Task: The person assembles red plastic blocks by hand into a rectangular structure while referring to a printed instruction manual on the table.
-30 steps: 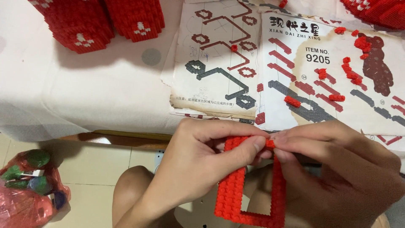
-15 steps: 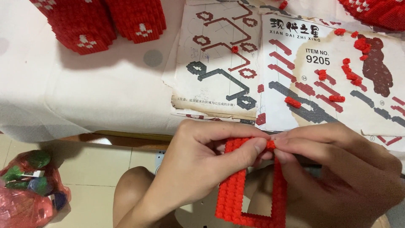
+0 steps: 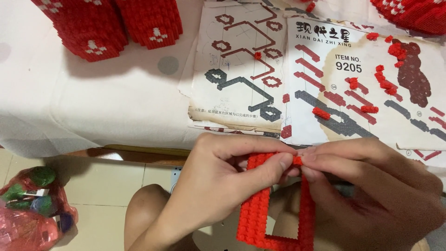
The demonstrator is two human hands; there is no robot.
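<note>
Both hands meet at the top edge of a red brick frame [image 3: 274,204] held over the lap, just below the table [image 3: 93,116]. The left hand [image 3: 223,176] pinches the frame's top bar; the right hand [image 3: 371,186] grips a small red brick [image 3: 297,161] at its corner. Best to brace the bar from behind, line up the studs squarely, then press straight down

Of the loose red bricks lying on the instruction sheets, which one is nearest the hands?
The small red brick at the sheets' bottom edge, on the seam between the two instruction sheets, just above the left hand. The other loose bricks lie farther up the paper.
</note>
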